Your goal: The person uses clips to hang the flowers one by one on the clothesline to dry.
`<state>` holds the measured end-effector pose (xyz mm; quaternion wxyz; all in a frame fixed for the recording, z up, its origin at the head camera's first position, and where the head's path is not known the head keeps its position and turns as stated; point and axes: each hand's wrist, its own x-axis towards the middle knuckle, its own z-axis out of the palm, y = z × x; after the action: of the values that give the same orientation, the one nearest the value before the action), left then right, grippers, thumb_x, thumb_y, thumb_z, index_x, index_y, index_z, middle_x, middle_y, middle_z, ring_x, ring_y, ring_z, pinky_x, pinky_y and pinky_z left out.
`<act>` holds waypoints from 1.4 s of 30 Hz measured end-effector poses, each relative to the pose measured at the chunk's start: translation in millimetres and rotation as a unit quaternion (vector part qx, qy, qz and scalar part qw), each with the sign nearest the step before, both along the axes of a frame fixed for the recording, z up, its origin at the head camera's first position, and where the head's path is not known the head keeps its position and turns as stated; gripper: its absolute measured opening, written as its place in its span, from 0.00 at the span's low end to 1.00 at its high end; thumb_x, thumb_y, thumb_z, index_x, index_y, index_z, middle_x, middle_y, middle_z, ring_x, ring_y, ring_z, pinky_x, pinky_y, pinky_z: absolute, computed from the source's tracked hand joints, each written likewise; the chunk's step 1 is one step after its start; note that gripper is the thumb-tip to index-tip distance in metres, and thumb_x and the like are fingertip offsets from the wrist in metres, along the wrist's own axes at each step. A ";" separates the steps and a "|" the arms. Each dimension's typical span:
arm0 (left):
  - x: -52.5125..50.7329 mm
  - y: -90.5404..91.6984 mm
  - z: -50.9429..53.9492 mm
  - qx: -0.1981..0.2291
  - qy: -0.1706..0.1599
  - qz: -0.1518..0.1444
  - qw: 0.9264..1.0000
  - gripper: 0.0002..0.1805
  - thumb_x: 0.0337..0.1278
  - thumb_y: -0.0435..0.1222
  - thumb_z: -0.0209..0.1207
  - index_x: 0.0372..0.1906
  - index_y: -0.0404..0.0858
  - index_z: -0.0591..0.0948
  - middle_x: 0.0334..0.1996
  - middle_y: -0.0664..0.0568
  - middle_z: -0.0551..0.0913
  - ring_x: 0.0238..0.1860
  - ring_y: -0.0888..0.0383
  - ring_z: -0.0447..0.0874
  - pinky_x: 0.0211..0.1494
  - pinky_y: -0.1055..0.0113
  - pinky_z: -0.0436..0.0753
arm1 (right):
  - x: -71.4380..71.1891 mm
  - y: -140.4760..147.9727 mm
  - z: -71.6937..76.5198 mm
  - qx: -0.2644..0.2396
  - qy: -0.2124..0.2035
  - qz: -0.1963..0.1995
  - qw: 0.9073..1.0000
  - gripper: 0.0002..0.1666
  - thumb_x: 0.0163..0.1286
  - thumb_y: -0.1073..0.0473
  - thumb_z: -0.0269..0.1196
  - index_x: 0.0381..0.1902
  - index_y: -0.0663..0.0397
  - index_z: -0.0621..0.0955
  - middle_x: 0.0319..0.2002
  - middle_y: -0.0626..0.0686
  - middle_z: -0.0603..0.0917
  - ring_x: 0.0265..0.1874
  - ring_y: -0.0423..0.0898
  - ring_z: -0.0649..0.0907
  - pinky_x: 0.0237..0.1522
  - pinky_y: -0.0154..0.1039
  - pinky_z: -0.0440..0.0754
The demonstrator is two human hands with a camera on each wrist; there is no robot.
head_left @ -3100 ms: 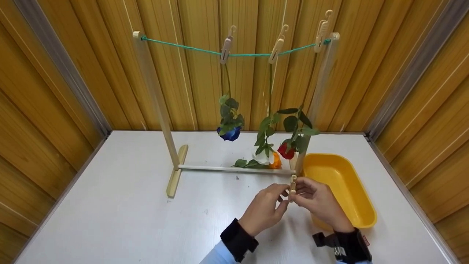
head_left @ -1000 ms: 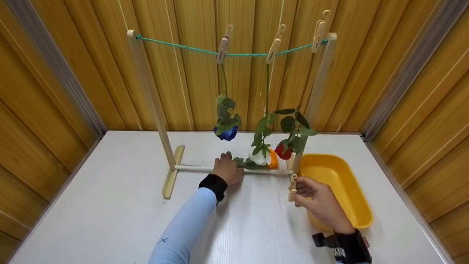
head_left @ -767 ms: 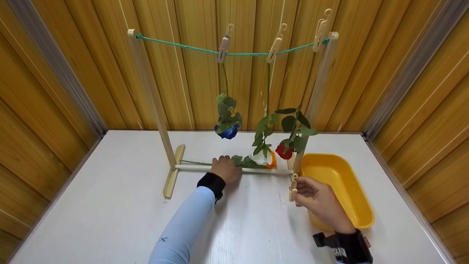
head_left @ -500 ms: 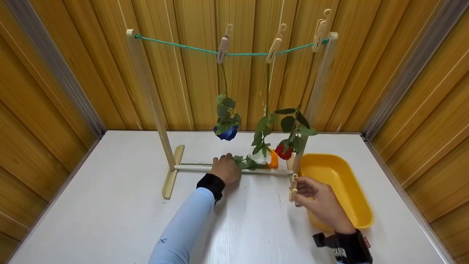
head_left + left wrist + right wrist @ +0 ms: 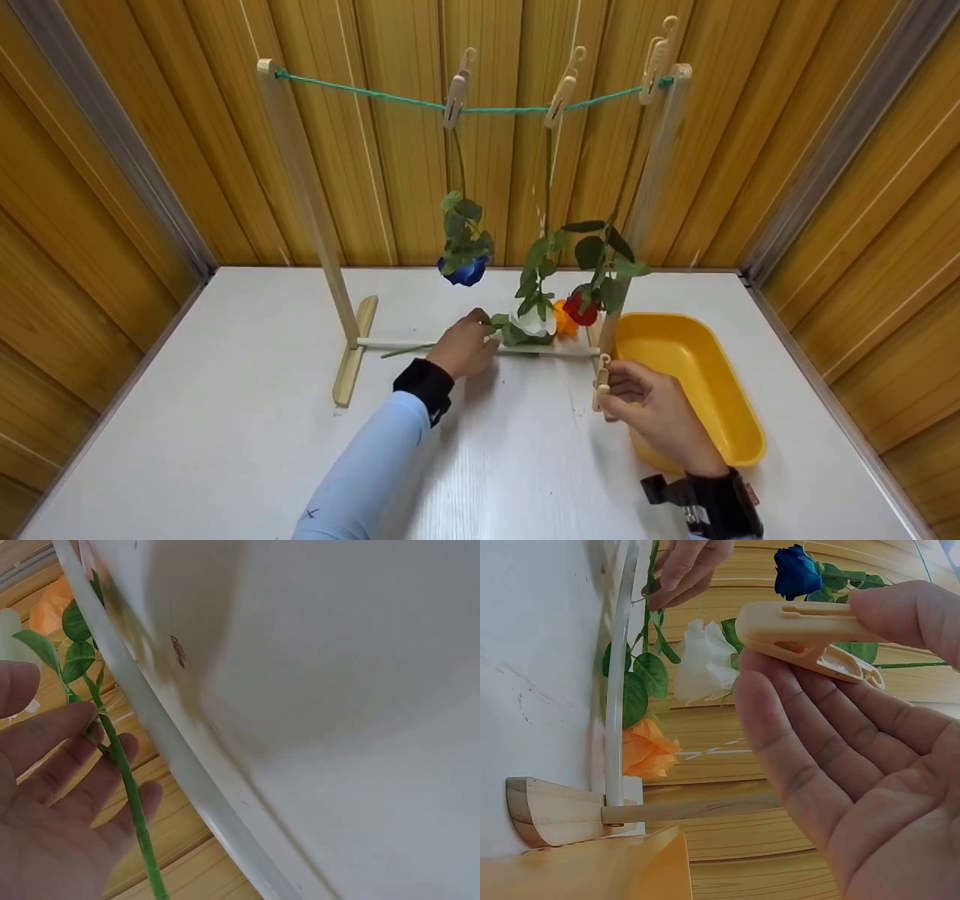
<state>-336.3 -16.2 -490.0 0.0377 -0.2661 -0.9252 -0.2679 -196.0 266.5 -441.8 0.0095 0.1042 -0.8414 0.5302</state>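
Note:
Near the rack's lower rod, my left hand (image 5: 463, 346) holds the green stem (image 5: 129, 780) of an orange rose (image 5: 564, 320). The stem's bare end points left and crosses in front of the rod; leaves and bloom lie to the right. Between thumb and fingers, my right hand (image 5: 646, 405) pinches a cream clothespin (image 5: 802, 634), beside the rack's right foot. On the green cord (image 5: 375, 95), clothespins hold a blue rose (image 5: 465, 271) and a white rose (image 5: 531, 321) head down. A red rose (image 5: 582, 307) hangs below the third clothespin (image 5: 654, 71) at the right.
A yellow basin (image 5: 694, 375) stands at the right, behind and beside my right hand. The wooden rack's left post (image 5: 311, 195) and right post (image 5: 656, 180) rise from feet on the white table (image 5: 225, 420). A white rod (image 5: 405, 343) joins them low down.
My left hand left the clothespin to my right hand and moved to the rod. It took the orange rose's stem, whose end has come from behind the rod to its front; the bloom shifted right.

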 end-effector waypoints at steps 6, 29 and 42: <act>9.0 -4.3 2.8 0.037 0.021 -0.051 0.998 0.12 0.68 0.23 0.56 0.47 0.27 0.87 0.50 0.39 0.81 0.51 0.45 0.84 0.57 0.55 0.83 | 0.1 -0.2 -0.5 0.001 0.008 0.005 1.000 0.19 0.68 0.67 0.69 0.55 0.68 0.80 0.41 0.59 0.87 0.36 0.47 0.87 0.38 0.40 0.89; 35.5 -4.2 -10.7 0.166 -0.150 -0.069 0.972 0.18 0.55 0.13 0.57 0.49 0.28 0.83 0.46 0.38 0.86 0.46 0.44 0.88 0.49 0.59 0.86 | -0.4 -0.2 -2.8 -0.010 0.015 0.012 1.000 0.20 0.68 0.69 0.69 0.56 0.69 0.80 0.40 0.60 0.87 0.35 0.47 0.88 0.38 0.46 0.89; 46.9 -4.8 -18.3 0.103 -0.113 -0.094 0.984 0.28 0.43 0.09 0.49 0.51 0.29 0.82 0.45 0.40 0.86 0.43 0.48 0.87 0.46 0.63 0.85 | 1.0 -0.8 0.0 -0.006 0.014 0.006 1.000 0.21 0.68 0.67 0.70 0.57 0.69 0.80 0.41 0.60 0.87 0.36 0.49 0.88 0.37 0.39 0.89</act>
<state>-289.4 -21.0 -508.3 -0.0653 -0.3144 -0.8620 -0.3922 -195.0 265.6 -441.8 0.0187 0.1163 -0.8376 0.5335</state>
